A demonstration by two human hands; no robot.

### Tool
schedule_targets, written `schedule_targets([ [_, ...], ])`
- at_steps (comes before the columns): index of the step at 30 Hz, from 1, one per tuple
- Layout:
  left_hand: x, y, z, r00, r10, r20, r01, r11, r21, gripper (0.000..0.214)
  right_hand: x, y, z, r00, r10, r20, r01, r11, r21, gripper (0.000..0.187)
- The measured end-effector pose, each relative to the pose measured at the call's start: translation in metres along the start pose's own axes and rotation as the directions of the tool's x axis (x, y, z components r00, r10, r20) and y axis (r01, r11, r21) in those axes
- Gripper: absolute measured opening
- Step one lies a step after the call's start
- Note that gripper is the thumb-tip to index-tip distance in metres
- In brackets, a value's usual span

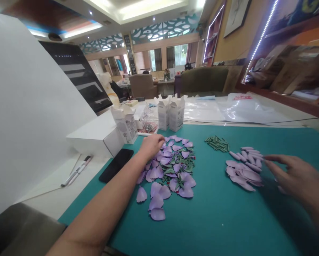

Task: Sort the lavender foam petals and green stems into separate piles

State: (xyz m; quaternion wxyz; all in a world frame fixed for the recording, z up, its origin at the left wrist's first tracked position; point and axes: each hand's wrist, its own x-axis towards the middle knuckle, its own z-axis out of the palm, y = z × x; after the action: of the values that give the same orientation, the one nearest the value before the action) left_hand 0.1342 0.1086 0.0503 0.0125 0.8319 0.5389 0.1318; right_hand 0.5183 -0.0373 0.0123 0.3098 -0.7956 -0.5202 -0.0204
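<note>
My left grip [151, 146] is curled, knuckles up, at the far edge of a heap of lilac petals [165, 160]; whether it pinches one, I cannot tell. My right grip [295, 174] is open, fingers spread, its fingertips just beside a smaller pile of narrow petals [243, 170]. Between the two piles lies open room on the teal mat [218, 220], with a bundle of green stem pieces [216, 143] near its far edge. A black phone [116, 165] lies near the left edge, and white cartons [172, 112] stand just past the far edge.
</note>
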Motion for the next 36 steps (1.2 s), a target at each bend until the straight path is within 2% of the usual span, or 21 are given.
schedule_targets([
  [3,0.026,0.016,0.005,0.997,0.028,0.078,-0.033,0.998,0.059,0.026,-0.006,-0.019,-0.008,0.995,0.059,0.086,-0.060,0.998,0.012,0.043],
  [5,0.040,0.025,0.011,0.993,0.022,0.118,-0.035,0.994,0.108,0.025,-0.007,-0.024,-0.013,0.992,0.080,0.094,-0.083,0.996,0.022,0.045],
  [11,0.068,0.037,0.035,0.983,-0.076,0.169,0.032,0.968,0.247,0.027,-0.008,-0.022,-0.015,0.999,0.042,0.025,-0.043,0.998,0.036,0.043],
  [17,0.077,0.039,0.046,0.974,-0.118,0.192,0.054,0.949,0.312,0.031,-0.011,-0.015,-0.012,0.993,-0.079,-0.085,0.086,0.992,0.087,0.037],
  [23,0.067,0.054,0.027,0.990,-0.017,0.143,-0.023,0.961,0.275,0.027,-0.013,-0.019,-0.011,0.994,-0.054,-0.093,0.068,0.986,0.154,0.040],
  [26,0.048,0.078,0.013,0.988,0.107,0.112,-0.130,0.968,0.214,0.026,-0.017,-0.031,-0.009,1.000,-0.012,0.018,0.006,0.952,0.306,0.036],
  [29,0.018,0.111,0.005,0.958,0.271,0.097,-0.283,0.950,0.135,0.023,-0.025,-0.050,-0.006,0.972,-0.002,0.236,-0.132,0.824,0.551,0.047],
  [32,-0.016,0.140,0.004,0.849,0.529,-0.002,-0.528,0.847,0.060,0.021,-0.036,-0.068,-0.003,0.880,-0.113,0.462,-0.290,0.642,0.710,0.062],
  [34,-0.034,0.153,0.008,0.788,0.615,-0.034,-0.612,0.788,0.062,0.020,-0.042,-0.074,0.000,0.812,-0.190,0.552,-0.365,0.573,0.734,0.062],
  [36,-0.045,0.159,0.013,0.747,0.664,-0.042,-0.661,0.748,0.064,0.019,-0.046,-0.077,0.002,0.766,-0.237,0.598,-0.407,0.541,0.736,0.055],
])
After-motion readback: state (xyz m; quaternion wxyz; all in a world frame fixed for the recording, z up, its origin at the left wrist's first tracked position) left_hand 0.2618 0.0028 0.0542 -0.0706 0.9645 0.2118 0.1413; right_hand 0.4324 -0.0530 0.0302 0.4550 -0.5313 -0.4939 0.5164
